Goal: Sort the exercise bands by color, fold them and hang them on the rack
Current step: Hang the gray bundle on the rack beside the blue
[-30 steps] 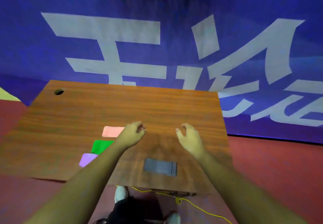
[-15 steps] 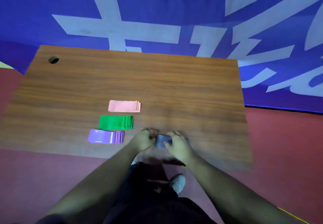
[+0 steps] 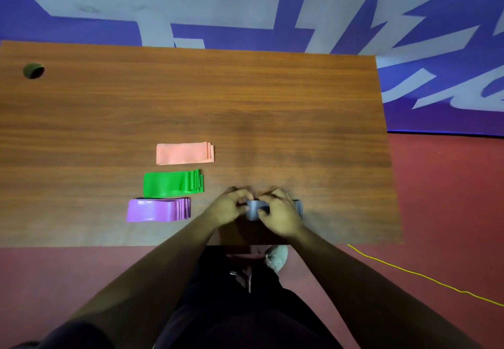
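Working at the wooden table's six o'clock edge, keep your left hand and right hand both pinching the folded grey band; lift its layers squarely, avoiding the purple band at nine o'clock.

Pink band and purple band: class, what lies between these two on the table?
The folded green band lies between the pink band and the purple band, shown in the head view.

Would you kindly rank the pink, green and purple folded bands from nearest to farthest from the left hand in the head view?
From the left hand:
1. Purple band, just left of it.
2. Green band, left and farther back.
3. Pink band, farthest back.
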Tool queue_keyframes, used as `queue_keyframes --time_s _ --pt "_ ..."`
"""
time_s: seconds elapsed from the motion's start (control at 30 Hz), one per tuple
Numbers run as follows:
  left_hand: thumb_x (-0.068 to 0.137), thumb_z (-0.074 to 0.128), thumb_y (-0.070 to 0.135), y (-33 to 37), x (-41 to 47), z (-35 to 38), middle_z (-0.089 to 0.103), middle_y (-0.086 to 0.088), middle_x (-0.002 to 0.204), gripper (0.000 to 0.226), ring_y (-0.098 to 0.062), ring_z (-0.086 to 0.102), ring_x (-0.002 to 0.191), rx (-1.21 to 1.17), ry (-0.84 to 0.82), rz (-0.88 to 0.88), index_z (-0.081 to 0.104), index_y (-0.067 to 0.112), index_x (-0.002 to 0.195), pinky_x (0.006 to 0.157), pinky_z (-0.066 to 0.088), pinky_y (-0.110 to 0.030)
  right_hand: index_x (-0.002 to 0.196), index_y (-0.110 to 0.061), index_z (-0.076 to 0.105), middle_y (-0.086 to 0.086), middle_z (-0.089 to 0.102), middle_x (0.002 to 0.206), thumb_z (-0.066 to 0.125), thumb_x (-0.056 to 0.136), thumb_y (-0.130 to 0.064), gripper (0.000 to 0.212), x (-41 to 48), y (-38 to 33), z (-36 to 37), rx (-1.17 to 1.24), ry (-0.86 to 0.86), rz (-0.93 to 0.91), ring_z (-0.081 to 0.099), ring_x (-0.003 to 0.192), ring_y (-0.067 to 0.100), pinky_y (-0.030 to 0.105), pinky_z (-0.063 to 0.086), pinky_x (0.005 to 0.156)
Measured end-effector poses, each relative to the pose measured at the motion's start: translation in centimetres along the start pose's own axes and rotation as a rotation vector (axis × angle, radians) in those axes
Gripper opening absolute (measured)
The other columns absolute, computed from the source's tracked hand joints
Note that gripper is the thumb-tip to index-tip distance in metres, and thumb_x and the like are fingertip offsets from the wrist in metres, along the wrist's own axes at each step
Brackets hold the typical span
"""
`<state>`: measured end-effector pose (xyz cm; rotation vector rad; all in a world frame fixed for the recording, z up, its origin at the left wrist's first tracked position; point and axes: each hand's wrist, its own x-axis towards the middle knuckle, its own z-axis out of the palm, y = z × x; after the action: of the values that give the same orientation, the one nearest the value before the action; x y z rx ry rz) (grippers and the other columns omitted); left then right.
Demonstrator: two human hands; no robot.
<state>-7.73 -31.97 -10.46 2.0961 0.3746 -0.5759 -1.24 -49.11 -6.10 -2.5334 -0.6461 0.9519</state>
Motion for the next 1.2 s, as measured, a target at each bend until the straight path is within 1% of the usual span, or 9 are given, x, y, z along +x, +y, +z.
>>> queue_keyframes --time_s 0.2,0.33,0.43,0.57,0.67,0.83,0.93,1.03,1.2 --pt "0.077 0.075 0.007 0.1 1.0 0.2 0.046 -0.001 0.102 0.027 -0.017 0.053 0.089 0.030 -0.009 0.060 0.066 0.015 0.101 0.087 0.041 -0.021 0.109 -0.020 0.068 0.005 0.051 0.114 0.064 0.086 -0.036 0.028 0.6 0.7 0.1 -0.006 0.048 -0.041 0.040 0.117 0.023 0.031 0.031 0.100" --pt "0.073 0.078 0.008 0.6 1.0 0.0 0.049 -0.003 0.108 0.027 -0.018 0.053 0.095 0.012 -0.026 0.112 0.068 0.018 0.096 0.088 0.041 -0.016 0.097 -0.016 0.065 0.000 0.059 0.103 0.065 0.088 -0.029 0.016 1.0 0.4 -1.6 -0.002 -0.045 -0.126 0.050 0.105 0.020 0.027 0.034 0.088" --pt "0.078 0.076 0.005 1.9 0.5 -1.0 0.049 -0.005 0.111 0.027 -0.011 0.053 0.099 -0.116 -0.020 0.109 0.066 0.021 0.098 0.083 0.038 -0.002 0.089 -0.012 0.063 0.002 0.063 0.088 0.065 0.089 -0.020 0.009 1.2 -0.2 -4.0 0.155 -0.134 -0.082 0.056 0.082 0.016 0.028 0.040 0.072" --pt "0.085 0.068 -0.004 5.3 -0.1 -3.7 0.057 0.000 0.110 0.027 0.014 0.054 0.094 -0.336 -0.096 0.126 0.060 0.017 0.100 0.088 0.037 -0.008 0.081 -0.017 0.060 -0.002 0.060 0.074 0.065 0.090 -0.017 0.010 1.4 -1.2 -8.6 0.284 -0.164 -0.074 0.050 0.065 0.009 0.026 0.042 0.063" --pt "0.087 0.066 0.001 8.0 -0.8 -6.6 0.059 -0.001 0.108 0.023 0.009 0.054 0.099 -0.429 -0.115 0.191 0.058 0.017 0.101 0.092 0.039 -0.012 0.078 -0.023 0.057 -0.007 0.053 0.067 0.064 0.091 -0.017 0.015 1.4 -2.6 -12.7 0.344 -0.156 -0.117 0.045 0.059 0.006 0.025 0.038 0.058" --pt "0.081 0.068 0.035 14.3 -2.5 -12.6 0.062 0.013 0.104 0.021 -0.002 0.054 0.101 -0.413 0.040 0.369 0.064 0.035 0.101 0.095 0.040 -0.023 0.073 -0.021 0.058 -0.003 0.050 0.065 0.067 0.090 -0.014 0.020 0.4 -6.0 -20.2 0.511 -0.046 -0.240 0.041 0.060 0.006 0.024 0.030 0.056" --pt "0.077 0.070 0.039 18.4 -4.3 -16.8 0.062 0.020 0.117 0.042 -0.002 0.054 0.115 -0.391 0.095 0.471 0.059 0.032 0.117 0.101 0.039 -0.018 0.075 -0.020 0.062 -0.002 0.057 0.071 0.066 0.083 -0.024 0.010 -0.9 -8.5 -25.3 0.678 0.070 -0.320 0.048 0.066 0.009 0.028 0.034 0.063" --pt "0.073 0.080 0.041 21.7 -5.7 -20.2 0.055 0.012 0.134 0.068 -0.009 0.050 0.128 -0.193 0.188 0.575 0.047 0.037 0.132 0.109 0.037 -0.028 0.077 -0.013 0.061 0.006 0.059 0.077 0.065 0.081 -0.021 0.010 -1.7 -11.1 -29.0 0.974 0.101 -0.347 0.053 0.076 0.020 0.033 0.038 0.070" --pt "0.073 0.076 0.045 25.9 -6.8 -24.9 0.058 0.005 0.128 0.064 -0.011 0.055 0.122 -0.126 0.407 0.646 0.050 0.029 0.129 0.109 0.042 -0.038 0.077 -0.009 0.059 0.012 0.057 0.076 0.064 0.085 -0.017 0.013 -2.8 -15.0 -33.3 1.167 0.135 -0.409 0.053 0.076 0.024 0.036 0.040 0.073"
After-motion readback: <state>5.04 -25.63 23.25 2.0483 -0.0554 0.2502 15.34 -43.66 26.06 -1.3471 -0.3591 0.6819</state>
